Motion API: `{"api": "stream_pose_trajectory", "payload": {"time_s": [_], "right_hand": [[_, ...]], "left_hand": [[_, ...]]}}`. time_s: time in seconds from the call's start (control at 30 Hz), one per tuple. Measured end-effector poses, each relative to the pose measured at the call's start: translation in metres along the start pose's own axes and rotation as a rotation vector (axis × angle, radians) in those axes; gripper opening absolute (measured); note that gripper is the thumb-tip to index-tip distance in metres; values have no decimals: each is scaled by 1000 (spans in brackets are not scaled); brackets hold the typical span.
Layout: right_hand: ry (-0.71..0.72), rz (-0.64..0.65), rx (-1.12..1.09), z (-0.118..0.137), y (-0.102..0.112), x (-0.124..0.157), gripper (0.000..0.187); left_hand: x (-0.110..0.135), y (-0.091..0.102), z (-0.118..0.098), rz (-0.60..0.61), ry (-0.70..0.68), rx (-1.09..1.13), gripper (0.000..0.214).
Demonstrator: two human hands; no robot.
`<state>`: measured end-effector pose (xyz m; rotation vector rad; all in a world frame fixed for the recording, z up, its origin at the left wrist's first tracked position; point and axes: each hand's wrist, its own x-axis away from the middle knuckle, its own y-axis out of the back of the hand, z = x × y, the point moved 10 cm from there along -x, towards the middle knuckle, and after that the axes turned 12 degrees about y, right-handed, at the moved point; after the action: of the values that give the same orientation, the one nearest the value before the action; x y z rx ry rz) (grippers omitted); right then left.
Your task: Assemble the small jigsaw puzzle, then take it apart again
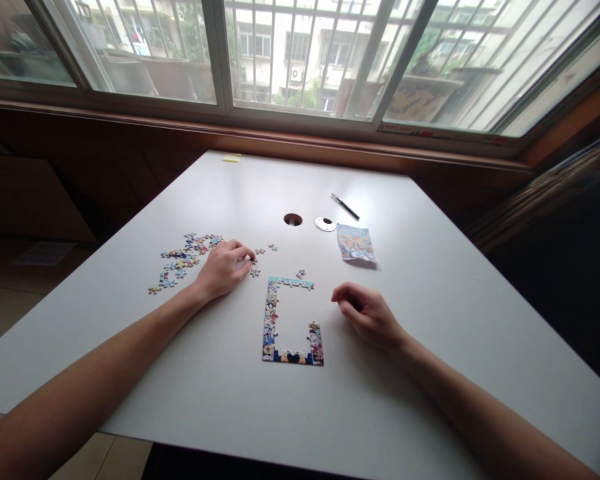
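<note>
A partly built jigsaw frame [275,327] lies on the white table [430,320] in front of me, its right side unfilled. Loose puzzle pieces [183,261] are scattered to its upper left. My left hand [225,267] rests at the edge of that scatter, fingers curled, fingertips on a small piece [253,261]. My right hand [367,315] lies loosely curled on the table just right of the frame, with nothing visible in it. A single piece [301,274] sits just above the frame's top edge.
A small printed puzzle bag [356,243] lies beyond the frame, with a white round cap [325,224], a cable hole [293,219] and a black pen [345,206] further back. A yellow sticky note [231,158] sits at the far edge under the window.
</note>
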<state>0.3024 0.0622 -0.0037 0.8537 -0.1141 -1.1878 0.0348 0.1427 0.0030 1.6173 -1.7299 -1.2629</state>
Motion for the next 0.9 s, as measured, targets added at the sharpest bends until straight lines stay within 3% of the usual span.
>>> {"api": "stream_pose_trajectory", "payload": {"time_s": [0.23, 0.5, 0.9], "right_hand": [[4, 0, -1, 2, 0, -1, 13], [12, -1, 4, 0, 0, 0, 12], [7, 1, -3, 3, 0, -1, 13]], "left_hand": [[-2, 0, 4, -9, 18, 40, 29], [-1, 2, 2, -14, 20, 59, 15], [-1, 1, 4, -13, 12, 67, 21]]}}
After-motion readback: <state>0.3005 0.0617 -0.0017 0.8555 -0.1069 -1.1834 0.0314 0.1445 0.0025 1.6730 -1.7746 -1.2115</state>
